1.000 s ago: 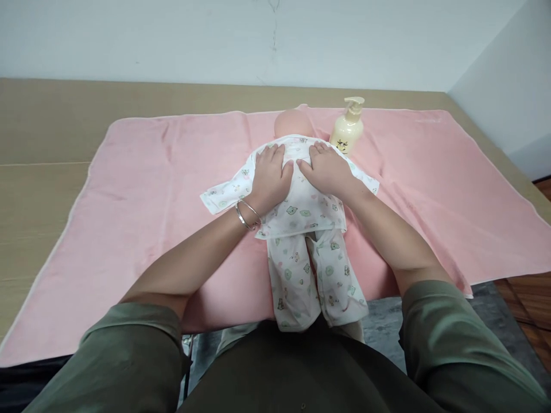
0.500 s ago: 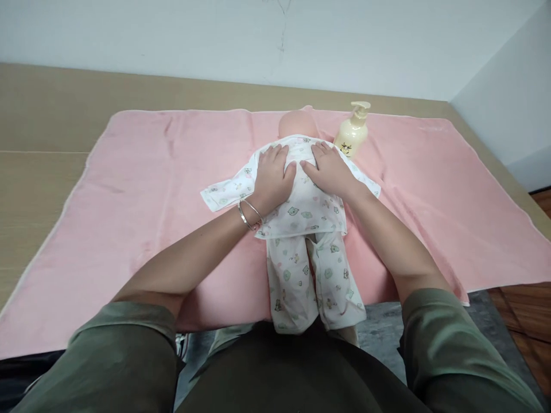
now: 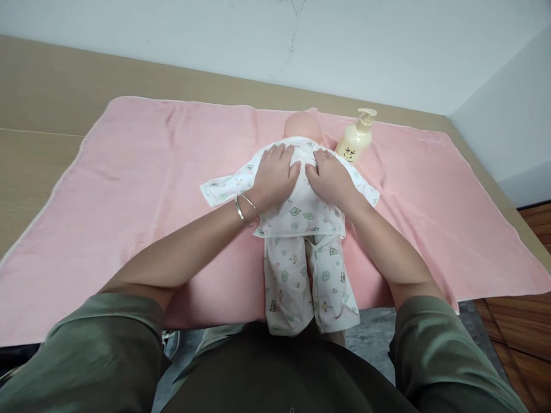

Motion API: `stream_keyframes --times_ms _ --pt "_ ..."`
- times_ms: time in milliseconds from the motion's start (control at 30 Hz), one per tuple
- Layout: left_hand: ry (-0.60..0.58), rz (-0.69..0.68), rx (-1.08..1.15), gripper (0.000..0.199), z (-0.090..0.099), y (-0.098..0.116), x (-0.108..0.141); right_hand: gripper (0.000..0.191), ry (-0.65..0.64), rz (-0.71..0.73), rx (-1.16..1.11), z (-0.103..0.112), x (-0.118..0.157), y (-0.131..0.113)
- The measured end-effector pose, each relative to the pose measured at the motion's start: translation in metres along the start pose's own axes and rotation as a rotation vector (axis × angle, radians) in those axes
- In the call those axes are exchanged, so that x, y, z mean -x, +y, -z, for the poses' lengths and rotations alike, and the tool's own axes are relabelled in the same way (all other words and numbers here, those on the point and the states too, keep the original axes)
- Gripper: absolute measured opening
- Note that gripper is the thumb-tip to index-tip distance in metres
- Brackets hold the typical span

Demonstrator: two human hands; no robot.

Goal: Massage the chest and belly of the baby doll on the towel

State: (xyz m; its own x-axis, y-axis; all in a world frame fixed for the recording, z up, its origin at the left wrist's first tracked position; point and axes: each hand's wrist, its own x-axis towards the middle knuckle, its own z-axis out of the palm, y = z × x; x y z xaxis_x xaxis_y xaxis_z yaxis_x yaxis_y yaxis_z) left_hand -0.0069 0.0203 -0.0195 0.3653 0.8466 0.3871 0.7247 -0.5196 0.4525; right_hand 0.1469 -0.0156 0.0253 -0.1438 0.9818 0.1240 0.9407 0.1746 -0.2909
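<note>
A baby doll lies face down, its bald head toward the wall. It wears a white printed top and matching trousers, whose legs hang over the near edge. My left hand rests flat on the left side of the doll's upper back, thumb apart from the fingers, a silver bangle at the wrist. On the right side of the back lies my right hand, also spread. The two thumbs point toward each other with a small gap between them. Neither hand grips anything.
Under the doll a pink blanket covers much of the wooden table. A cream pump bottle stands just right of the doll's head. Behind the table rises a pale wall. Grey and brown flooring shows at the lower right.
The camera view has tilted slightly. My right hand's fingers look a little more drawn in on the doll's back; both hands otherwise keep nearly the same places.
</note>
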Motion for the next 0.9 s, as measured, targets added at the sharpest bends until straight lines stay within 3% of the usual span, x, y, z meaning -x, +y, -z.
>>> stream_keyframes --times_ms 67,167,333,433,667,900 --pt "0.059 -0.024 -0.004 0.054 -0.003 0.009 0.010 0.058 -0.031 -0.016 -0.035 0.000 -0.008 0.007" --pt "0.057 -0.058 -0.001 0.052 -0.002 0.017 0.017 0.062 -0.031 -0.022 -0.024 -0.001 -0.013 0.011" --pt "-0.034 -0.034 0.010 0.056 0.004 0.004 0.001 0.060 0.007 0.010 0.072 -0.005 0.004 -0.007" --pt "-0.032 -0.013 0.031 0.058 0.002 -0.001 -0.002 0.059 0.046 0.051 0.095 -0.010 0.014 -0.015" --pt "0.080 -0.015 0.031 0.056 -0.002 0.018 0.023 0.061 -0.056 0.054 -0.005 -0.005 -0.010 0.009" --pt "0.039 0.035 0.137 0.054 -0.006 -0.005 0.002 0.059 0.021 0.035 0.108 -0.009 0.009 -0.011"
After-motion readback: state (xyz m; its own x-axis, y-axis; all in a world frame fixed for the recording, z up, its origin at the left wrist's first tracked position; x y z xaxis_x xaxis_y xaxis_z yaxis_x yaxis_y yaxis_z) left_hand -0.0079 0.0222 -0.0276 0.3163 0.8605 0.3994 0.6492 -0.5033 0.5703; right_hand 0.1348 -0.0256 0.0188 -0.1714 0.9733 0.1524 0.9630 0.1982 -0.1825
